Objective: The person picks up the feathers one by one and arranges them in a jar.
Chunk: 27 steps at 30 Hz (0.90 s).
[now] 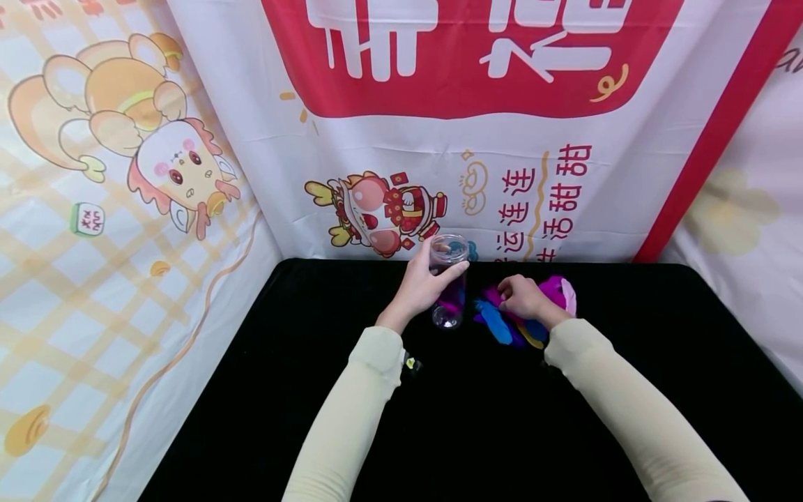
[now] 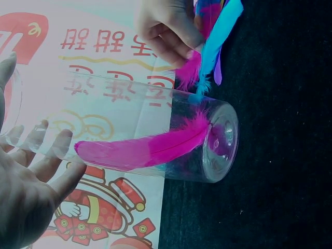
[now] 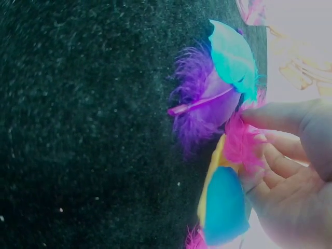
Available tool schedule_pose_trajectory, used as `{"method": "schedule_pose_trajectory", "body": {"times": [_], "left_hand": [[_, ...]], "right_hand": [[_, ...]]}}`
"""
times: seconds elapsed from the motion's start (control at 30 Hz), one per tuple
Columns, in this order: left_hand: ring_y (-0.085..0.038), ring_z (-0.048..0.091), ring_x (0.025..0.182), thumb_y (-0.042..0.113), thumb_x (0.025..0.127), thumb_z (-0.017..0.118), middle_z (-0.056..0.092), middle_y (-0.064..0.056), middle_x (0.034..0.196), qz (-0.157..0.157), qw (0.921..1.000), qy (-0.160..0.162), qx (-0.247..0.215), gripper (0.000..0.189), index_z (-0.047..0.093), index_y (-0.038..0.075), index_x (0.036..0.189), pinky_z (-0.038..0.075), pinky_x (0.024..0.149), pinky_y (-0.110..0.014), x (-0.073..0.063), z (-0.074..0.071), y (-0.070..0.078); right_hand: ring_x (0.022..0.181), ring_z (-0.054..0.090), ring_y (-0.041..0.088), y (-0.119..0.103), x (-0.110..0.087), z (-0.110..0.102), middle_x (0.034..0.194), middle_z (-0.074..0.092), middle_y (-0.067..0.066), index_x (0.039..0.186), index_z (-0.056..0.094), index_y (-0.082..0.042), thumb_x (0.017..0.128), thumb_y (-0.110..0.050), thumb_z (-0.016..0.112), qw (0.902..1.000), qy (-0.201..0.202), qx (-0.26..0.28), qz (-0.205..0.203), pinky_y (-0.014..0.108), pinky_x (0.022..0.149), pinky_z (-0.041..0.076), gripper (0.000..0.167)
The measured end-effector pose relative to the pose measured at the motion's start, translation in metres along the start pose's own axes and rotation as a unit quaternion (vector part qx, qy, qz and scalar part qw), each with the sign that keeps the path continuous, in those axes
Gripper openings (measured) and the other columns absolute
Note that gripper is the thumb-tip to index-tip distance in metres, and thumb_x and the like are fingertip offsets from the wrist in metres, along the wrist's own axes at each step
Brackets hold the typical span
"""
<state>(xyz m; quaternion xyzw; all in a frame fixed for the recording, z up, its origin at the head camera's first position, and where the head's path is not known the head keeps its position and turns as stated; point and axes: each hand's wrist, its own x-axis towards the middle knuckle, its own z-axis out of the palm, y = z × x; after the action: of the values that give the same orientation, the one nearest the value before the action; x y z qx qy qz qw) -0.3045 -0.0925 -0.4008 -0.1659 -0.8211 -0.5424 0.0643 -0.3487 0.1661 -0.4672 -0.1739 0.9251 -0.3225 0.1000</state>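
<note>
My left hand (image 1: 419,284) grips a clear plastic jar (image 1: 447,319) around its upper part, with the thumb across the near side. The jar's mouth is uncovered and faces up. Inside it lies a bright pink feather (image 2: 145,151), curved along the wall with its fluffy end near the base. Just right of the jar, my right hand (image 1: 525,298) pinches the fluffy part of another pink feather (image 3: 241,142) between thumb and fingers. Around those fingers lie a turquoise feather (image 3: 233,57), a purple feather (image 3: 210,106), a yellow feather (image 3: 209,179) and a blue feather (image 3: 225,207).
More magenta feathers (image 1: 553,286) and a pale pink one (image 1: 569,296) sit behind the right wrist. Everything is on a black-covered table (image 1: 489,425), close to its far edge. A printed cloth backdrop (image 1: 389,146) hangs right behind, with another patterned sheet (image 1: 113,279) at the left.
</note>
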Motion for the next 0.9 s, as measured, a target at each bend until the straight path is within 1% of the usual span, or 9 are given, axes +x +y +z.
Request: {"method": "schedule_pose_trajectory", "body": {"times": [0.27, 0.47, 0.67, 0.73, 0.9], "left_hand": [[-0.021, 0.059, 0.123, 0.043, 0.093, 0.075, 0.056, -0.014, 0.139, 0.004, 1.0, 0.003, 0.001, 0.078, 0.036, 0.013, 0.153, 0.049, 0.105, -0.038, 0.001, 0.001, -0.001], [-0.021, 0.058, 0.124, 0.044, 0.093, 0.075, 0.056, -0.016, 0.139, 0.004, 1.0, 0.001, -0.004, 0.077, 0.036, 0.013, 0.153, 0.049, 0.105, -0.042, 0.0, 0.001, -0.002], [-0.021, 0.059, 0.123, 0.045, 0.093, 0.074, 0.056, -0.011, 0.138, 0.003, 1.0, 0.003, -0.002, 0.078, 0.037, 0.013, 0.153, 0.048, 0.106, -0.04, 0.0, 0.001, -0.002], [-0.021, 0.06, 0.122, 0.045, 0.094, 0.074, 0.056, -0.011, 0.138, 0.005, 1.0, 0.003, 0.001, 0.077, 0.037, 0.012, 0.153, 0.048, 0.106, -0.04, 0.0, 0.001, -0.002], [-0.02, 0.059, 0.122, 0.045, 0.094, 0.074, 0.055, -0.011, 0.138, 0.006, 1.0, 0.005, 0.005, 0.077, 0.036, 0.012, 0.153, 0.049, 0.106, -0.039, 0.0, 0.002, -0.002]], "right_hand": [[0.098, 0.067, 0.03, 0.002, -0.002, -0.001, 0.098, 0.074, 0.015, 0.112, 0.07, 0.008, 0.088, -0.003, 0.073, 1.0, 0.005, 0.004, -0.003, 0.048, 0.091, 0.053, 0.027], [0.093, 0.067, 0.025, 0.003, -0.004, -0.004, 0.096, 0.075, 0.012, 0.109, 0.073, 0.006, 0.089, -0.005, 0.074, 0.9998, 0.014, 0.007, -0.008, 0.046, 0.088, 0.054, 0.023], [0.075, 0.066, 0.018, 0.001, -0.008, -0.009, 0.091, 0.074, 0.011, 0.109, 0.074, 0.005, 0.091, -0.008, 0.073, 0.9997, 0.018, 0.018, -0.004, 0.035, 0.071, 0.056, 0.022], [0.071, 0.067, 0.019, 0.0, -0.009, -0.011, 0.089, 0.074, 0.011, 0.109, 0.073, 0.005, 0.092, -0.007, 0.072, 0.9994, 0.015, 0.032, 0.0, 0.033, 0.067, 0.056, 0.021], [0.077, 0.069, 0.02, -0.002, -0.013, -0.016, 0.091, 0.074, 0.013, 0.107, 0.073, 0.005, 0.093, -0.006, 0.071, 0.9987, 0.014, 0.05, 0.001, 0.034, 0.069, 0.056, 0.017]]}}
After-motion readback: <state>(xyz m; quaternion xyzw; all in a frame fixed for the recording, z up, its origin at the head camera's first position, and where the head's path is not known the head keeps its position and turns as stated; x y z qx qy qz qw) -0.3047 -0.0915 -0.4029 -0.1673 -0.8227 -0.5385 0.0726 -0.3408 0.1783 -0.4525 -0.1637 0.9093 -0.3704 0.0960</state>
